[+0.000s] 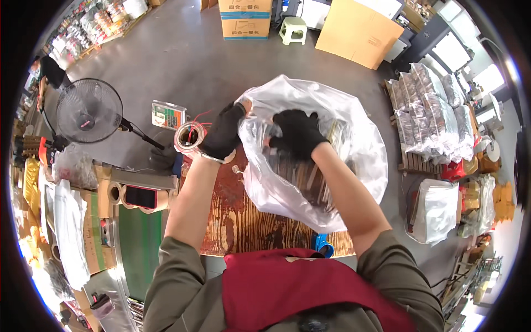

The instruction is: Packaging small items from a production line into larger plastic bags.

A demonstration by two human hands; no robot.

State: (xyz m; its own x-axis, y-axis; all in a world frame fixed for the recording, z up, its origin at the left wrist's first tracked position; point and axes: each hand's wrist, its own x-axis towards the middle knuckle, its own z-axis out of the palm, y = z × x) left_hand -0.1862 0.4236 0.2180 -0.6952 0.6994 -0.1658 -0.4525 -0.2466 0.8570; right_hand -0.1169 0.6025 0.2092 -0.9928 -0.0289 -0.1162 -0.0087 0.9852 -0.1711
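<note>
In the head view, pinching with curled left hand [223, 134] the left rim of the translucent bag [371, 157], set toward the table's [238, 224] right edge. Reaching inside with half-bent right hand [298, 134] over packs [289, 172], unclear whether gripping any.

Bright glare upper right, sheen on plastic bag [369, 145], fisheye-bent edges

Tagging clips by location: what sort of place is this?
Probably a packing workshop or warehouse: filled bags stacked on a wooden pallet, stacked cardboard boxes, and a large open plastic bag of goods before the person.
</note>
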